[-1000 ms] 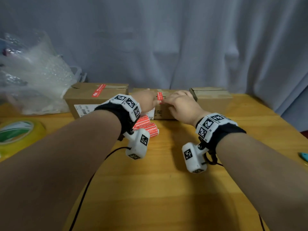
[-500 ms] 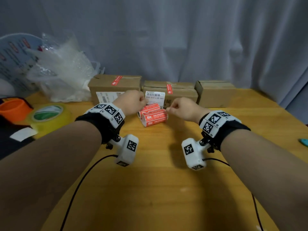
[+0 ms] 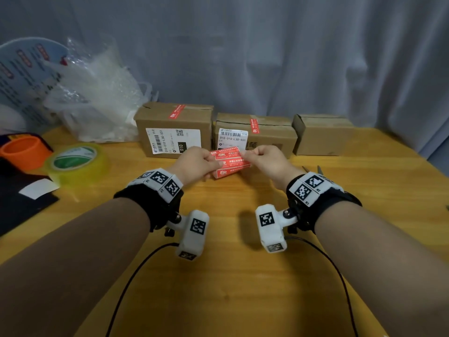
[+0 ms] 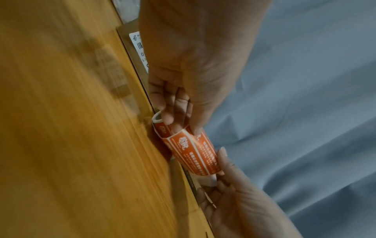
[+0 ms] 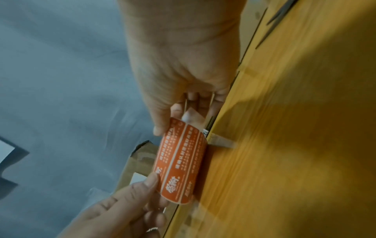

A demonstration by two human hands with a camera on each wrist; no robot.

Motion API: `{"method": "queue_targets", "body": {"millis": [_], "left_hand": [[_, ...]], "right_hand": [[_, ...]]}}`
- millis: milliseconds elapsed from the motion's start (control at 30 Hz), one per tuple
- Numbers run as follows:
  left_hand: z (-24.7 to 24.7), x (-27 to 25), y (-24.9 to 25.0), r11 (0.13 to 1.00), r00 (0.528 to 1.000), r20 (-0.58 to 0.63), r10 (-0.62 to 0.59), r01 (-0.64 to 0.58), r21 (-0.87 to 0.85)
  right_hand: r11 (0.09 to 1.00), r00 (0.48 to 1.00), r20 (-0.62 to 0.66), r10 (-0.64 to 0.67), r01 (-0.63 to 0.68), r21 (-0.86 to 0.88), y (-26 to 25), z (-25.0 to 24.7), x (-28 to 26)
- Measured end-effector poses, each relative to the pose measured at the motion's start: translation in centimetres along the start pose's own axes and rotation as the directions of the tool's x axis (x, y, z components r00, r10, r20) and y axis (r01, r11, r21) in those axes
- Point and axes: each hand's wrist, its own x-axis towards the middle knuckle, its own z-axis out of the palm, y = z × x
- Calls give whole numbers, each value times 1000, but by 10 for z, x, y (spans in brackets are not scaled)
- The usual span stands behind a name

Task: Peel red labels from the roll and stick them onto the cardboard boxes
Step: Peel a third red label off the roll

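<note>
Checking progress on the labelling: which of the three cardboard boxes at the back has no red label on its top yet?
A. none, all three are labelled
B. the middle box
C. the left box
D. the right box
D: the right box has a bare top, while the left box and the middle box each carry a red strip, and both hands hold the label roll.

Makeshift home packing station; wooden table (image 3: 243, 288); grey curtain (image 3: 267, 57); bubble wrap (image 3: 97, 93); tape roll (image 3: 77, 161)
</note>
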Motion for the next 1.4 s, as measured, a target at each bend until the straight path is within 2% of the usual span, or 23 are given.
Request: {"method": "queue_targets", "body": {"millis": [167, 233, 400, 467, 600, 800, 867, 1000, 1100, 1200, 1300, 1400], "left_hand": [[0, -3, 5, 971, 993, -109, 55, -79, -226], [-1, -6, 7, 940, 992, -114, 48, -84, -331], [0, -10, 11, 883, 990, -112, 83, -125, -453], [1, -10, 10, 878, 990, -107, 97, -136, -459], [2, -8, 10, 895, 989, -126, 81, -128, -428], [-2, -5, 18, 856, 983, -163, 81, -152, -495], [-4, -4, 20, 866, 984, -156, 87, -152, -476], [-5, 0, 23, 867, 986, -137, 91, -146, -477], [-4, 2, 25, 851, 985, -140, 104, -161, -500], [-4, 4, 26, 824, 985, -128, 115, -166, -542], [-3, 4, 27, 823, 982, -143, 123, -182, -538], [-4, 5, 30, 823, 983, -141, 117, -176, -540]], "right_hand": [[960, 995, 8, -99, 94, 262, 5, 0, 0], [952, 991, 6, -131, 124, 279, 7, 0, 0], [941, 989, 28, -143, 128, 313, 9, -1, 0], [932, 991, -16, -134, 132, 338, 6, -1, -1], [905, 969, -169, -181, 232, 357, -3, 4, -1], [873, 939, -285, -193, 297, 388, -13, 6, 0], [886, 930, -299, -213, 312, 341, -13, 7, 1], [917, 920, -244, -308, 355, 182, -15, 7, 2], [926, 893, -250, -375, 350, -142, -17, 9, 2], [858, 858, -229, -460, 362, -365, -23, 8, -1], [786, 823, -173, -542, 422, -452, -24, 8, -2], [751, 801, -163, -576, 440, -493, -23, 8, 0]]}}
